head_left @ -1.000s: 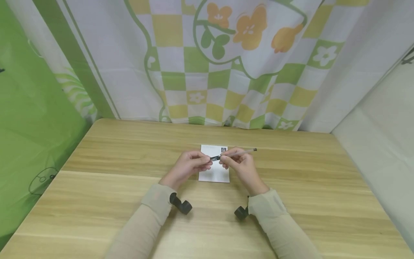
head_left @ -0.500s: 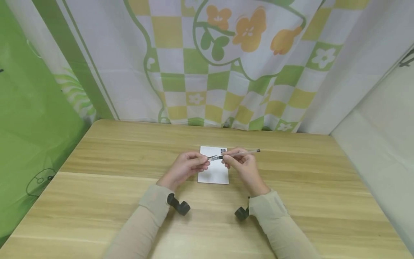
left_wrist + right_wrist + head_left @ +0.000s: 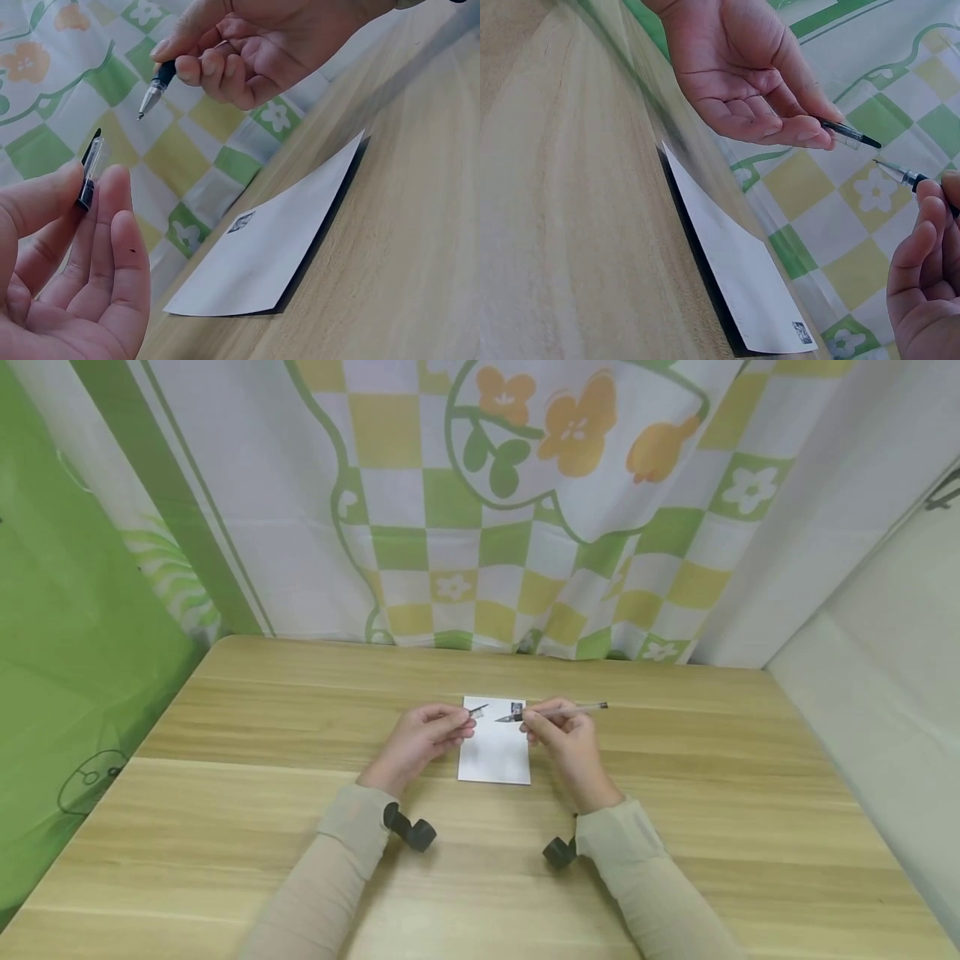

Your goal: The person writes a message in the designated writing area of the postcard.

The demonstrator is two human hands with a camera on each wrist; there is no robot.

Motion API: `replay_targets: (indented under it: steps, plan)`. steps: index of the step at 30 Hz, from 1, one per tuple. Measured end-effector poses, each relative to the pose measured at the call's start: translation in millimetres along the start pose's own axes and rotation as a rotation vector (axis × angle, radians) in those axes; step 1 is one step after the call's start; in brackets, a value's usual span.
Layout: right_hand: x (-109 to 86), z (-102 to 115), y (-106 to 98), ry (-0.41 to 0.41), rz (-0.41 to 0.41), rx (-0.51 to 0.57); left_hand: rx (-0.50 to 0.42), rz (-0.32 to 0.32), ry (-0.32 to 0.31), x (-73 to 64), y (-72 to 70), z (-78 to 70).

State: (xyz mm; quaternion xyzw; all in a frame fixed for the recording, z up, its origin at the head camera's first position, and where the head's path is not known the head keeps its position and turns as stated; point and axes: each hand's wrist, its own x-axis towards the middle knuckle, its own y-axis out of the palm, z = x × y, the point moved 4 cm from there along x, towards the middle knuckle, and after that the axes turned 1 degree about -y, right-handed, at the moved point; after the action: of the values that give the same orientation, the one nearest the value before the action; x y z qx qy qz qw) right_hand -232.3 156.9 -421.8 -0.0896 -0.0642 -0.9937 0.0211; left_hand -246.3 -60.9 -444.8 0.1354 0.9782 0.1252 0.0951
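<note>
My right hand (image 3: 564,735) pinches a pen (image 3: 572,710) near its black grip, the bare metal tip pointing left. Between the thumb and fingers of my left hand (image 3: 426,737) is the clear pen cap (image 3: 94,161) with a black clip. In both wrist views a small gap separates the cap's mouth from the pen tip. Below the hands a white card (image 3: 495,756) with a small dark printed picture near its top right corner lies on the wooden table (image 3: 300,827). The right hand covers part of the pen's barrel.
A patterned curtain (image 3: 525,543) hangs behind the table's far edge. Green cloth (image 3: 82,610) is at the left, a pale wall (image 3: 885,610) at the right. Black wrist mounts (image 3: 411,828) sit at both sleeve cuffs.
The cap came off the pen. My left hand has drawn left and slightly up with the cap, while the right hand moved a little to the right with the pen, its tip now exposed.
</note>
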Motion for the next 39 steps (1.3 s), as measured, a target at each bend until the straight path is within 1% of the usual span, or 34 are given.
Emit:
replay_targets:
  steps: [7,11,16,23,28,33,39]
  plan:
    - [0.6,-4,-2,0.031,-0.022,0.091,0.015,-0.040,-0.021,1.8,-8.0,-1.5]
    - [0.4,-5,-3,0.047,-0.034,0.135,0.029,-0.068,-0.035,0.5,-13.6,-2.7]
    - [1.6,-7,-4,0.045,-0.043,0.134,0.037,-0.093,-0.025,-1.3,-20.4,-7.3]
    - [2.3,-8,-6,0.059,-0.060,0.135,0.012,-0.107,-0.014,-1.5,-32.0,-11.4]
    - [1.6,-8,-6,0.062,-0.069,0.145,0.022,-0.143,0.006,-0.4,-42.6,-13.3]
    - [2.6,-9,-7,0.064,-0.063,0.134,0.071,-0.181,0.024,1.1,-52.6,-14.2]
    - [3.2,-10,-7,0.075,-0.078,0.125,0.183,-0.264,0.000,-0.1,-68.4,-14.8]
